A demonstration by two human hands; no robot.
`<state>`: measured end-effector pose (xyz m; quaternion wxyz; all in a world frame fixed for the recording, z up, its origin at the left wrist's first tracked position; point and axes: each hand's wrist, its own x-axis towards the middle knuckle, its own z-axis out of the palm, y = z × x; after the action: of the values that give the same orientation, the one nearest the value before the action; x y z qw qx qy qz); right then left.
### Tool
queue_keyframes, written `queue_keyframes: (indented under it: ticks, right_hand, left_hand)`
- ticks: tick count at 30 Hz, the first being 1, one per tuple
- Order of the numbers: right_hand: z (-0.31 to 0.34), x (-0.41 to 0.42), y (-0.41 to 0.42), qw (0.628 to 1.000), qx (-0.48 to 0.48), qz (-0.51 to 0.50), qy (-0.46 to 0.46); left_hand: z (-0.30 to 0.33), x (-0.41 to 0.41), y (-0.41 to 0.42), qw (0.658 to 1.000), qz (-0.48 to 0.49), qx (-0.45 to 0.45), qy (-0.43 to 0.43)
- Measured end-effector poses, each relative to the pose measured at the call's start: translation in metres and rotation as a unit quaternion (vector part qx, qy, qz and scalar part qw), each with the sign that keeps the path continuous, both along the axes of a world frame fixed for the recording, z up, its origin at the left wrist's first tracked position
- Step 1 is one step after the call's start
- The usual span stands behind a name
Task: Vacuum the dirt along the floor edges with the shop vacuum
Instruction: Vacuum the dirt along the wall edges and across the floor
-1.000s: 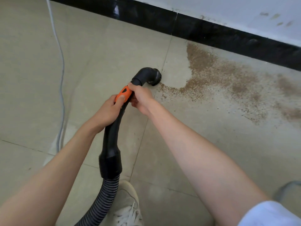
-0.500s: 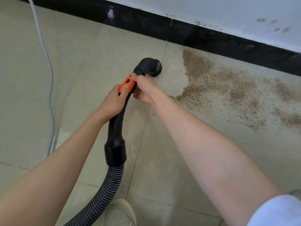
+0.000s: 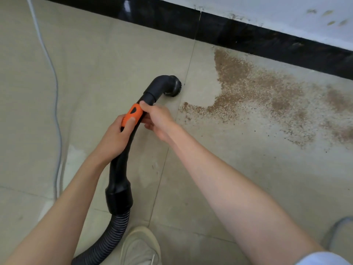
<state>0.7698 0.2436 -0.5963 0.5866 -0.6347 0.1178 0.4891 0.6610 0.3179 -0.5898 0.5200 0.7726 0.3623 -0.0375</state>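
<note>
Shoe: a pale shoe at the near edge of the floor, just beside the ribbed black hose.
Hose: it rises from the near edge into a black collar and the curved black wand.
Left hand: the left hand is wrapped round the wand, thumb on the orange grip.
Right hand: the right hand is curled round the wand just past the orange grip.
Nozzle: the round brush nozzle sits on the floor beside a tile joint, apart from the dirt.
Dirt: brown grit spreads along the floor's far edge, right of the nozzle.
Floor: beige tiles; a grey cable runs along the left.
Wall: black skirting under a stained white wall.
</note>
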Motion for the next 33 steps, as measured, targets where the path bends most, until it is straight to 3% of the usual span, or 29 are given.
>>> queue_keyframes:
  ticks: [9, 28, 33]
  right_hand:
    - [0.014, -0.044, -0.007, 0.998, 0.023, -0.001, 0.057]
    - [0.021, -0.007, -0.081, 0.988, -0.04, -0.149, 0.028]
    - [0.024, -0.01, -0.068, 0.991, -0.029, -0.127, 0.04]
  left_hand:
    - [0.011, -0.044, -0.009, 0.999, 0.007, 0.037, 0.024]
    - [0.008, 0.018, -0.064, 0.992, -0.119, -0.029, 0.009]
    - [0.008, 0.01, -0.054, 0.996, -0.088, -0.012, 0.011]
